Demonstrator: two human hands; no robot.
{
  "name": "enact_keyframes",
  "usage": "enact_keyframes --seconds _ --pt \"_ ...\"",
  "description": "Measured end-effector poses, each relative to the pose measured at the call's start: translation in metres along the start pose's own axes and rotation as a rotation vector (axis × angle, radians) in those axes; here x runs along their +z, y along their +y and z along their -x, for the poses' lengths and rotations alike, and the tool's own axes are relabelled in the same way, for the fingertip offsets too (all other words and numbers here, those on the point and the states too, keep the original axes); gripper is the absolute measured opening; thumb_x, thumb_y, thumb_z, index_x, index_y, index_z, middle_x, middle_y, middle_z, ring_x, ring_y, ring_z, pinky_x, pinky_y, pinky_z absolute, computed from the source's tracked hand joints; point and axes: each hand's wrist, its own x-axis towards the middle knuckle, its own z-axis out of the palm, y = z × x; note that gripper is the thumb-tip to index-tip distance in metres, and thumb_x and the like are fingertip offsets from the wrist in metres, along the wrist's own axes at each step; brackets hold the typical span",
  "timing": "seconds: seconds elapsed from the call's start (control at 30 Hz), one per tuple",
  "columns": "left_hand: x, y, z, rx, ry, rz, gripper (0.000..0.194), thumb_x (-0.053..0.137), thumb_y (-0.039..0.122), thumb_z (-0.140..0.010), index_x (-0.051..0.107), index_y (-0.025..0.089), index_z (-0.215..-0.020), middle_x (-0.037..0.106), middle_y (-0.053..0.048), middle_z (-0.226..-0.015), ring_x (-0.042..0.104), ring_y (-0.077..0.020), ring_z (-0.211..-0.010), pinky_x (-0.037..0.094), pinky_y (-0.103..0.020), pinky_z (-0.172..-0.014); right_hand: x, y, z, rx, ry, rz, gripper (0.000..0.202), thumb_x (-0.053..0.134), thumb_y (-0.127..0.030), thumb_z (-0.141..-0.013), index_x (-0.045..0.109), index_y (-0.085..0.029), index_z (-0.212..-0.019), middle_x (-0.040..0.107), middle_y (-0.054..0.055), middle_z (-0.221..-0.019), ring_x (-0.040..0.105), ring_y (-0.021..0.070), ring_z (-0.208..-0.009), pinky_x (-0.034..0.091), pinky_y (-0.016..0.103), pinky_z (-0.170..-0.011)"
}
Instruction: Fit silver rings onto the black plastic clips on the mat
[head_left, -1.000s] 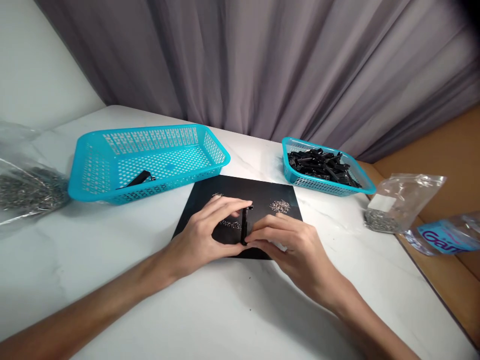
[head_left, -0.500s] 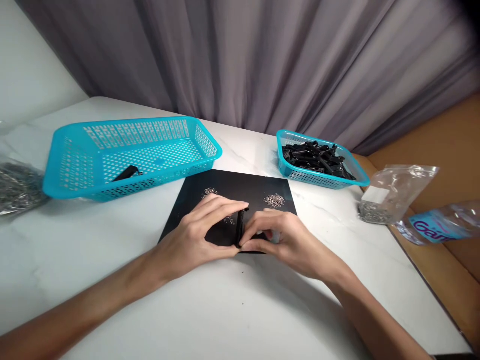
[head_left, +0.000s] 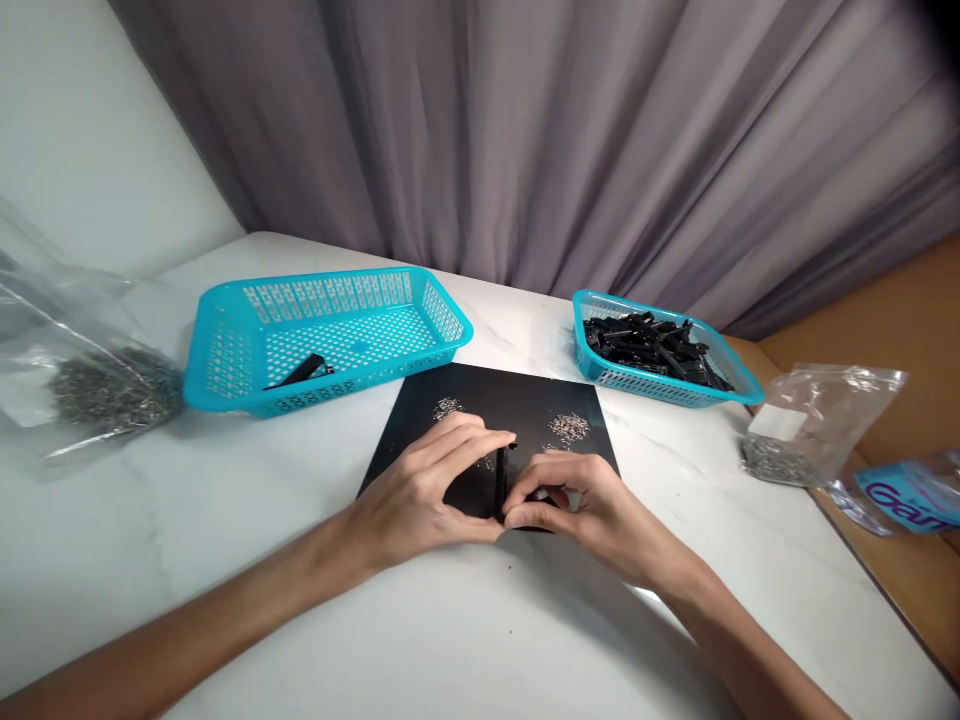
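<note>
A slim black part [head_left: 501,482] stands roughly upright over the near half of a black mat [head_left: 472,395]. My left hand [head_left: 439,490] grips it between the thumb at its lower end and a finger at its upper end. My right hand [head_left: 574,495] pinches at the lower end of the same part, thumb and index finger together; whether a small piece is between them is hidden. Small metal pieces lie on the mat in a heap at the right [head_left: 569,428] and a smaller one at the left [head_left: 448,407], with a few more partly behind my left hand.
A blue basket [head_left: 360,378] at the left holds a black part [head_left: 304,371]. Another basket [head_left: 649,388] at the right is full of black parts. Bags of metal pieces [head_left: 112,390] [head_left: 784,458] flank them, and a bottle [head_left: 907,492] lies far right.
The whole view has shifted, so everything appears lower and further right, and more of the left bag shows. Both hands keep nearly the same hold on the black part.
</note>
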Motion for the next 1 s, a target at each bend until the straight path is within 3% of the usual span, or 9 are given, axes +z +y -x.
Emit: enact_keyframes --seconds 0.23,0.73,0.9,1.0 --pt "-0.009 0.003 -0.009 -0.051 0.029 0.026 0.061 0.083 0.019 -0.076 0.057 0.017 -0.132 0.069 -0.010 -0.107 0.060 -0.0279 -0.107 0.056 -0.046 -0.091 -0.003 -0.007 0.006 -0.097 0.057 -0.038 0.015 0.064 -0.033 -0.099 0.075 -0.023 -0.093 0.075 0.003 -0.092 0.065 0.0181 -0.086 0.050 0.032 -0.079" --pt "-0.003 0.000 -0.005 -0.028 -0.021 0.008 0.056 0.079 0.020 -0.080 0.058 0.017 -0.133 0.069 -0.011 -0.109 0.061 -0.0281 -0.107 0.054 -0.047 -0.095 -0.007 -0.013 0.005 -0.219 -0.016 0.248 0.018 0.056 -0.016 -0.102 0.072 -0.020 -0.094 0.075 0.003 -0.091 0.064 0.0160 -0.081 0.047 0.029 -0.074" --pt "-0.002 -0.001 -0.005 -0.033 -0.008 0.007 0.057 0.082 0.024 -0.080 0.059 0.016 -0.132 0.070 -0.011 -0.106 0.062 -0.0280 -0.106 0.054 -0.048 -0.096 -0.011 -0.009 0.005 -0.104 -0.068 0.006 0.012 0.064 -0.024 -0.100 0.076 -0.023 -0.098 0.076 0.002 -0.098 0.066 0.0157 -0.090 0.051 0.029 -0.083" --pt "-0.003 -0.002 -0.007 -0.038 -0.003 0.009 0.059 0.083 0.027 -0.079 0.060 0.018 -0.133 0.071 -0.011 -0.106 0.062 -0.0279 -0.105 0.055 -0.046 -0.093 -0.014 -0.005 0.001 -0.009 -0.073 -0.143 0.014 0.068 -0.031 -0.097 0.078 -0.022 -0.095 0.075 0.004 -0.097 0.067 0.0168 -0.090 0.052 0.030 -0.081"
